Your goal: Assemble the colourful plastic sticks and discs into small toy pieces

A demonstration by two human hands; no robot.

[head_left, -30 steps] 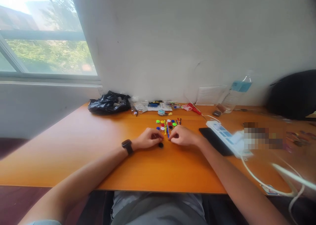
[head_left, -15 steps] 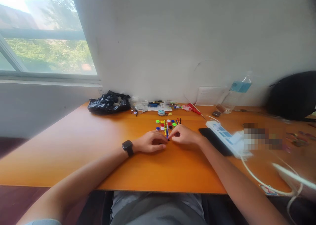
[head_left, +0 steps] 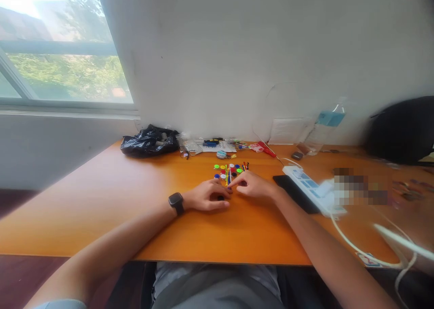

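My left hand point(head_left: 207, 197) rests on the table point(head_left: 190, 236), its thumb apart from its curved fingers. In the gap between them lies a small black disc point(head_left: 220, 197). From the right, my right hand point(head_left: 252, 184) reaches in with its index finger stretched out, the tip at the near ends of thin plastic sticks point(head_left: 228, 178) in yellow, blue and white. Its other fingers are bent, and I see nothing held in them. Beyond the hands lie several small round discs, among them a green disc point(head_left: 216, 167), a white disc point(head_left: 223, 176) and a blue disc point(head_left: 217, 176).
A black plastic bag point(head_left: 149, 141) and a round tin-like object point(head_left: 221, 154) lie toward the wall. Right of my hands are a dark flat phone-like slab point(head_left: 294, 196) and a white power strip point(head_left: 301, 180) with cables. A clear bottle point(head_left: 315, 137) leans farther back.
My right index fingertip has shifted slightly left and up along the sticks' near ends. My left hand has moved slightly, and more of the black disc shows.
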